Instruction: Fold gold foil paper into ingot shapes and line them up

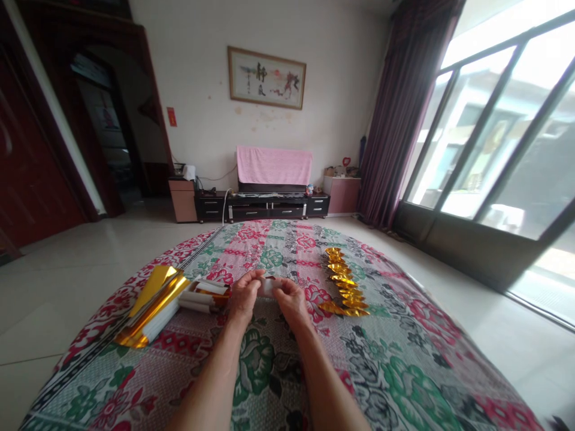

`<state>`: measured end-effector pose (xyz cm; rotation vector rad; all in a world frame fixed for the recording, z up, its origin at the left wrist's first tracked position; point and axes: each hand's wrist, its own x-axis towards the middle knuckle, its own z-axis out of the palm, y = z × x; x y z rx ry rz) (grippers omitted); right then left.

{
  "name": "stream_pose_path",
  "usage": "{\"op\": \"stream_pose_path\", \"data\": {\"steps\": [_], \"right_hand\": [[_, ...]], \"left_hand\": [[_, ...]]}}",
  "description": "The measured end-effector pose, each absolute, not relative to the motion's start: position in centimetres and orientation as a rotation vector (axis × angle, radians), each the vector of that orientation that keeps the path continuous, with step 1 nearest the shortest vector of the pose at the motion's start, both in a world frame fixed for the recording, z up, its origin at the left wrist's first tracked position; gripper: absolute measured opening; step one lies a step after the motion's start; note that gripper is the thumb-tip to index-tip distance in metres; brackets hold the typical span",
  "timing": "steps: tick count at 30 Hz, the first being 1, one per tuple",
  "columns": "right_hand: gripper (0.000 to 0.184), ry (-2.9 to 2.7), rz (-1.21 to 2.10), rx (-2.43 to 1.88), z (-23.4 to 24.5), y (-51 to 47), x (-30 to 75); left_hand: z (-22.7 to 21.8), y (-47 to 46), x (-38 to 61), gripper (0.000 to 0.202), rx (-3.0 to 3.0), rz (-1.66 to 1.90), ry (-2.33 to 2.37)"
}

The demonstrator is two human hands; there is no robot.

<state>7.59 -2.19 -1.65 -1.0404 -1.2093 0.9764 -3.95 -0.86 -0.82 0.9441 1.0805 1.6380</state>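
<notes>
My left hand (245,297) and my right hand (291,299) meet over a floral cloth (278,371), and both pinch a small pale piece of paper (268,286) between their fingertips. A stack of gold foil sheets (153,305) lies to the left of my left hand. Beside it are a few rolled or folded white and gold papers (204,295). To the right of my right hand runs a row of several folded gold paper pieces (344,284), laid one after another across the cloth.
The cloth covers a round surface above a pale tiled floor (58,281). A low dark TV cabinet (265,206) with a pink towel stands at the far wall. Large windows (498,149) and a purple curtain (395,120) fill the right side. A dark doorway (108,131) opens on the left.
</notes>
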Motion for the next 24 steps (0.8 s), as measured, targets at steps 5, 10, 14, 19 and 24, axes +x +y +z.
{"op": "stream_pose_path", "data": {"steps": [5,10,14,19,24], "right_hand": [[0.022,-1.179,0.923,-1.037,-1.5,-2.4,7.5],[0.028,-1.087,0.991,-1.097,-0.8,-2.7,7.5],[0.038,-1.063,1.045,-1.134,-0.2,-3.1,7.6],[0.033,-1.115,0.941,-1.167,-0.5,-3.0,7.7],[0.028,-1.122,0.909,-1.13,-1.1,-2.6,7.7]], "left_hand": [[-0.7,-1.1,-4.0,0.03,0.974,1.65,1.1],[-0.8,-1.1,-3.9,0.031,0.987,1.62,1.087],[-1.0,-1.1,-3.9,0.029,1.023,1.592,1.105],[-1.1,-1.3,-3.9,0.029,1.054,1.572,1.108],[-0.8,-1.6,-3.7,0.03,1.037,1.536,1.049]]}}
